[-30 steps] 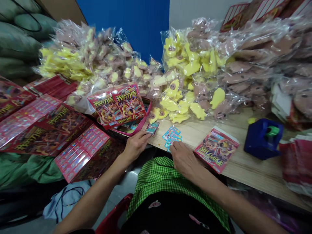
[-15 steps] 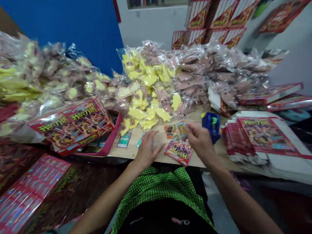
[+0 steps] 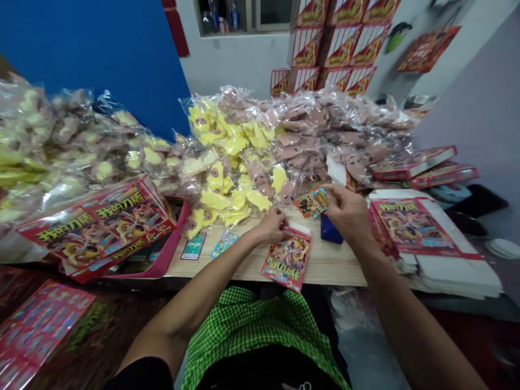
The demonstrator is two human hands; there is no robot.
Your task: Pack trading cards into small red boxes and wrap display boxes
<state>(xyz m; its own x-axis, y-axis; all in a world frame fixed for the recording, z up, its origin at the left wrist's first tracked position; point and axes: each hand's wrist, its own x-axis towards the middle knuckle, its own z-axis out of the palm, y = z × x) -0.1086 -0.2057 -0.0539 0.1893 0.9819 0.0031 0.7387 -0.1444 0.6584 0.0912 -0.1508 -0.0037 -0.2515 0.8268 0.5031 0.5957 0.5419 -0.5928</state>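
Note:
My right hand pinches an orange-and-blue printed card by its edge, above the table and partly in front of a blue tape dispenser. My left hand has its fingers closed at the white-edged upper end of a red printed packet; the fingertips are partly hidden. The packet lies tilted near the table's front edge. Left of it are a light-blue card and a green card, both flat on the wooden tabletop.
Bagged yellow toys and bagged pinkish-brown toys heap along the back. At left, printed red boxes lean over a pink-rimmed tray. Flattened cartons stack at right. Boxed goods rise behind.
My left hand has moved right, from the light-blue card to the packet's upper end. My right hand has carried its card up and right, away from above the packet. The view has shifted.

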